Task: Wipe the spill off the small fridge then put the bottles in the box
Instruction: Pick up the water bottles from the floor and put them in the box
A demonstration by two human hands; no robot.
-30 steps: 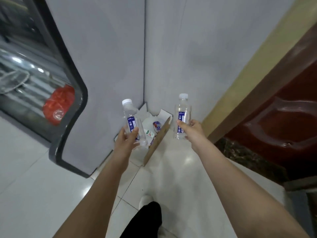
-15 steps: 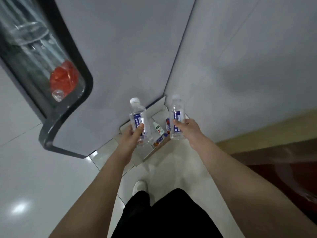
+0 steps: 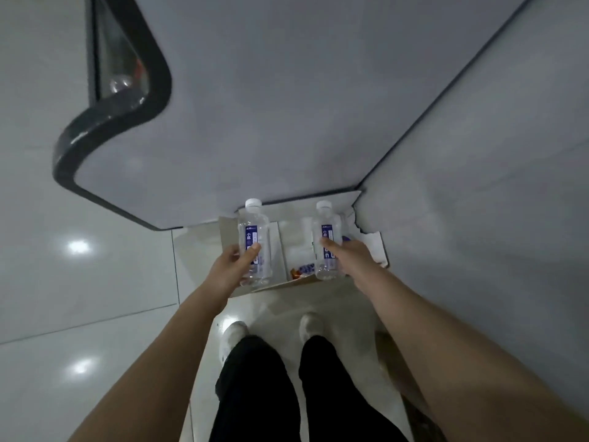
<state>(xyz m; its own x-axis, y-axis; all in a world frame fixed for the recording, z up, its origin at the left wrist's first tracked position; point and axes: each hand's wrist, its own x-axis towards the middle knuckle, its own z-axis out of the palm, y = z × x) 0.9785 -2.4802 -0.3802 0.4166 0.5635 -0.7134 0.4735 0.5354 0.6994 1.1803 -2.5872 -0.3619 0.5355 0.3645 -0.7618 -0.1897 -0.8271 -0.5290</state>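
Two clear water bottles are held upright over the open cardboard box (image 3: 373,250) on the floor: the left bottle (image 3: 254,244) gripped by the left hand (image 3: 231,269), the right bottle (image 3: 326,240) gripped by the right hand (image 3: 350,255), fingers curled round each. The box sits in the corner between the grey fridge (image 3: 255,106) and the wall (image 3: 494,186), with packets (image 3: 302,269) inside. The person's white shoes (image 3: 234,333) stand on the tiled floor (image 3: 95,282) just short of it.

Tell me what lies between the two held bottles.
In the head view, the open box shows between the left bottle and the right bottle: white packaging and a colourful packet inside it.
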